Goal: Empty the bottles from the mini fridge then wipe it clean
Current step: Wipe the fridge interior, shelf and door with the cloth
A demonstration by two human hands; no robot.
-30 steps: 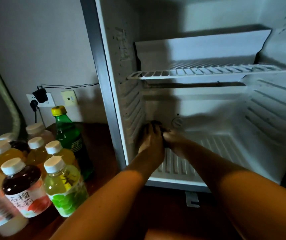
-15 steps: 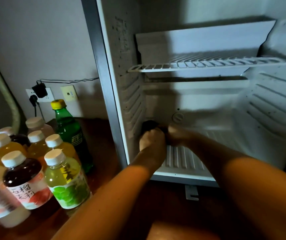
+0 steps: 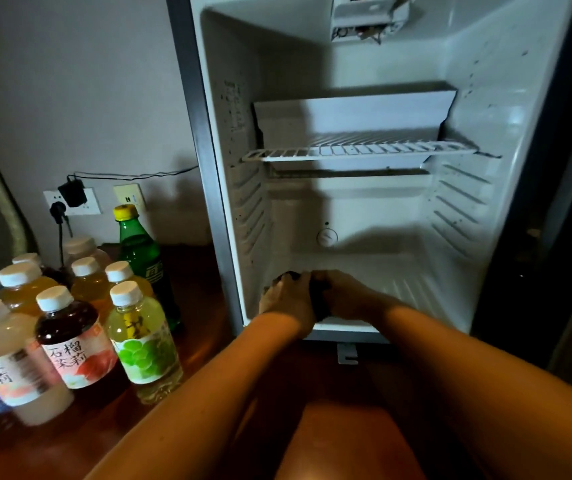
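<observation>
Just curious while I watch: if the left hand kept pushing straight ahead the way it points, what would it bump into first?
Most likely the fridge's back wall at the lower left corner. The left hand points inward along the fridge floor, holding a dark cloth, and nothing else shows in between, though depth is hard to judge.

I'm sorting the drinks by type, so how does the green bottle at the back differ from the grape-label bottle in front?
The green bottle is tall, with tinted green walls and a yellow cap; the grape-label bottle is shorter and squatter, clear with pale yellow-green liquid and a white cap. The green bottle stands nearer the wall, the grape-label bottle nearer the camera. Both stand upright and capped on the wooden surface, left of the mini fridge.
</observation>
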